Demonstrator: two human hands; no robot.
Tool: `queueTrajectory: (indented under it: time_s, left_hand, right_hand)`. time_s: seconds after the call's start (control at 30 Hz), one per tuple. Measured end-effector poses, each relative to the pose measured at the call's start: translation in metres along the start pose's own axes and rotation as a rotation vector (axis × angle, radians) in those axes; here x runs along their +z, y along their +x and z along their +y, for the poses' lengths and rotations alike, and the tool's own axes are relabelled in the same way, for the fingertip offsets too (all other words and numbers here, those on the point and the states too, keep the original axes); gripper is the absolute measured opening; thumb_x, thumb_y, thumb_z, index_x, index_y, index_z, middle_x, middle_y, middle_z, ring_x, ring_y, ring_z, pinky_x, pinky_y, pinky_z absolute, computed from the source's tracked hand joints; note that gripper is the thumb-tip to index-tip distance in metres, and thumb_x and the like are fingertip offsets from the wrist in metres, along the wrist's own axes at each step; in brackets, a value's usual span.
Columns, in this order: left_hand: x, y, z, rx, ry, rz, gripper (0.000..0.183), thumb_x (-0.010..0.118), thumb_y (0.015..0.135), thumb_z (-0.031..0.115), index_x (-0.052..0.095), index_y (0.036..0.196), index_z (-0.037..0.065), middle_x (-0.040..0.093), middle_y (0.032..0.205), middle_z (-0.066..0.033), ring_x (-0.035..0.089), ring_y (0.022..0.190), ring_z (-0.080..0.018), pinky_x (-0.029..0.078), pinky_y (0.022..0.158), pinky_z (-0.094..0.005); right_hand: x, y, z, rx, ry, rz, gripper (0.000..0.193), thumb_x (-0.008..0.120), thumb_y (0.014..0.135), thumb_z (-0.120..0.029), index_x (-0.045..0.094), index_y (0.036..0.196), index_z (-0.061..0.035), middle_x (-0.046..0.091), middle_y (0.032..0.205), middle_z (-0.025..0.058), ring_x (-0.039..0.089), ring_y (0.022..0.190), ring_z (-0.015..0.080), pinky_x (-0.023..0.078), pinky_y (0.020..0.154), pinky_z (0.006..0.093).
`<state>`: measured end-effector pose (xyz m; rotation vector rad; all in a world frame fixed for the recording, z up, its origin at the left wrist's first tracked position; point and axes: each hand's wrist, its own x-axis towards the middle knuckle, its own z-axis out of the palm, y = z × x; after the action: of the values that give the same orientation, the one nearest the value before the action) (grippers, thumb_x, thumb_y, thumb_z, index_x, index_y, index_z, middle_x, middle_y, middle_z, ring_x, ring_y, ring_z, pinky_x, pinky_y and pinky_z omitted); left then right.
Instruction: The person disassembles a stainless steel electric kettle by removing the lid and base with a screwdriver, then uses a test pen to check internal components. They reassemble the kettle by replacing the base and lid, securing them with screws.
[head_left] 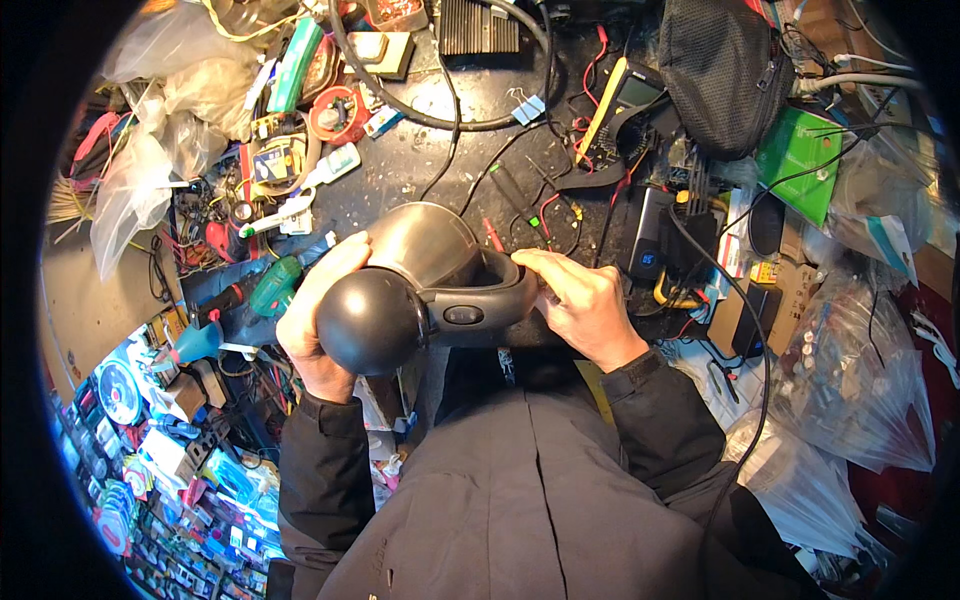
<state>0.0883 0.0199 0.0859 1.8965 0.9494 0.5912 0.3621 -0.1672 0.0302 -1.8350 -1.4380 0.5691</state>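
Head view: steel kettle (420,245) tilted above front edge of black bench (400,172); left hand (314,318) cups black domed end; right hand (588,308) grasps handle (490,305); two-sided hold probably steadies rounded body.

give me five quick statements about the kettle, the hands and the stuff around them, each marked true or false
1. The left hand touches the kettle. True.
2. The kettle's handle is white. False: it is black.
3. A multimeter with yellow edging lies beyond the right hand. True.
4. The right hand is wrapped around a screwdriver. False: it is at the kettle's handle.
5. The bright green packet lies left of the kettle. False: it lies to the right.
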Motion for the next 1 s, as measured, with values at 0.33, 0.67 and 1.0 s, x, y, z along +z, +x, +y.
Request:
queueTrajectory:
  time_s: [0.33,0.67,1.0]
  left_hand:
    - [0.002,0.003,-0.001,0.032,-0.006,0.025,0.034,0.078,0.101,0.004,0.082,0.134,-0.003,0.081,0.141,-0.0210,0.077,0.134,-0.0321,0.057,0.121,-0.0430]
    - [-0.018,-0.012,0.051,0.148,0.210,0.077,0.038,0.084,0.092,-0.003,0.084,0.129,0.005,0.083,0.134,-0.0133,0.072,0.137,-0.0356,0.056,0.117,-0.0460]
    - [0.029,-0.061,0.065,0.310,-0.190,0.101,0.045,0.090,0.089,0.008,0.082,0.133,0.002,0.082,0.136,-0.0139,0.081,0.120,-0.0307,0.066,0.104,-0.0449]
  right_hand:
    - [-0.002,-0.009,-0.010,0.049,0.006,0.005,0.055,0.078,0.080,0.011,0.082,0.131,-0.0079,0.087,0.123,0.0109,0.086,0.104,0.0318,0.068,0.079,0.0378]
    - [0.008,-0.011,-0.010,0.117,0.035,0.003,0.054,0.077,0.082,0.011,0.082,0.132,-0.0060,0.086,0.124,0.0162,0.086,0.109,0.0334,0.068,0.091,0.0374]
    - [-0.003,-0.002,-0.024,0.166,0.062,-0.149,0.048,0.085,0.088,-0.001,0.078,0.135,0.0004,0.085,0.128,0.0170,0.084,0.121,0.0317,0.065,0.102,0.0383]
